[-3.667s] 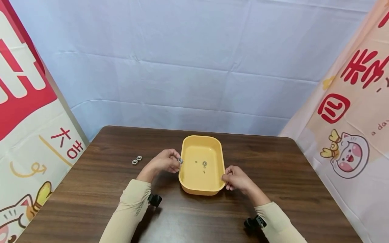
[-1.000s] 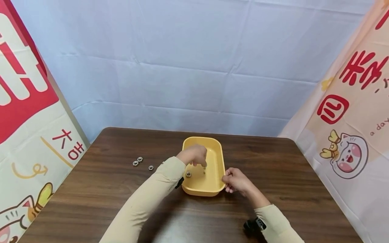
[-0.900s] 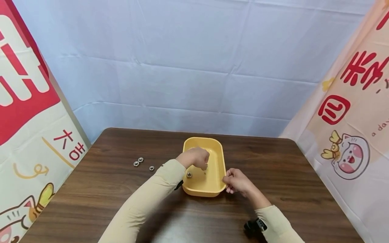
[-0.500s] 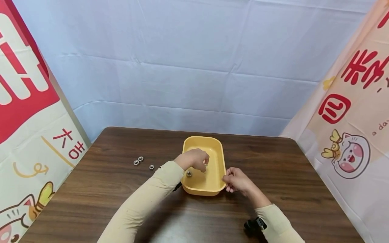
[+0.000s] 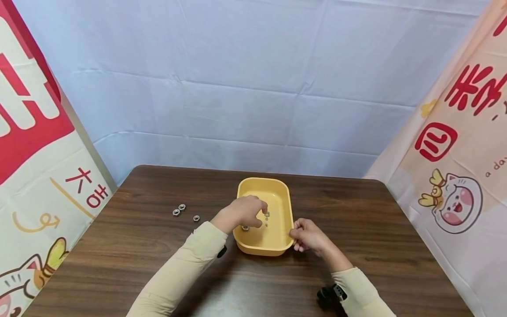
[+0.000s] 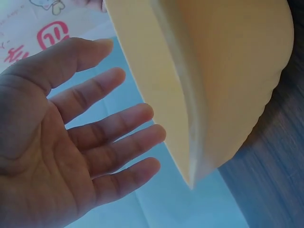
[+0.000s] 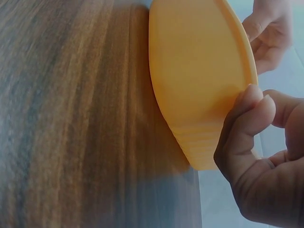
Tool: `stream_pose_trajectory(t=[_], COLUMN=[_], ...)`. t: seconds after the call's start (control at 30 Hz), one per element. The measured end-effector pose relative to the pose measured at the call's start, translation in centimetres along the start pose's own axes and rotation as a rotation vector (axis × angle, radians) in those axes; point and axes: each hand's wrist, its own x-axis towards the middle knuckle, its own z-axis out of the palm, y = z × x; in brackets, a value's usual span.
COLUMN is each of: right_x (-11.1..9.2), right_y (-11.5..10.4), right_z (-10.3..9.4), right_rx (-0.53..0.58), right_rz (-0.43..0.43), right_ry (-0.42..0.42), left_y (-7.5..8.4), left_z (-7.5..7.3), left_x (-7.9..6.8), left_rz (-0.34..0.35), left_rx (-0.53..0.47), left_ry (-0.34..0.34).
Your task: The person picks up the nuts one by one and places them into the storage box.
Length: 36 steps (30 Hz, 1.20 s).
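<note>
Cloth-walled booth, pale sheet (image 5: pixel 237 105), printed hangings (image 5: pixel 461 169), brown table (image 5: pixel 348 220)

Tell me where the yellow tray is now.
In the head view, the yellow tray sits on the table, right of three nuts, with the left hand over it and the right hand pinching its right rim.

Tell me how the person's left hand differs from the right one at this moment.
The left hand is empty, its fingers apart; the right hand pinches the rim of the yellow tray. The left hand hovers over the tray's inside, while the right hand is at its near right side. Both hands are bare and come out of cream sleeves.
</note>
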Motion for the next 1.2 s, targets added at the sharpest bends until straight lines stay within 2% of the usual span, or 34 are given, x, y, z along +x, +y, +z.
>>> stream_pose_trajectory(t=[0.4,0.83,0.97,1.2], right_x=[-0.2,-0.2,-0.2,-0.1], right_y=[-0.2,-0.1,-0.1,-0.1], right_z=[0.0,-0.1,0.0,0.0], right_rx=[-0.013,-0.027,-0.028,-0.02], right_rz=[0.003,0.015,0.015,0.007], right_ry=[0.014,0.025,0.03,0.024], left_y=[-0.2,-1.0,-1.4,-2.6], left_z=[0.3,0.2,0.1,0.4], left_x=[-1.9,-4.0,-4.6,-5.4], left_rz=[-0.012,0.005,-0.002,-0.027], left_rx=[0.095,0.115,0.129,0.104], left_ry=[0.1,0.166,0.197,0.203])
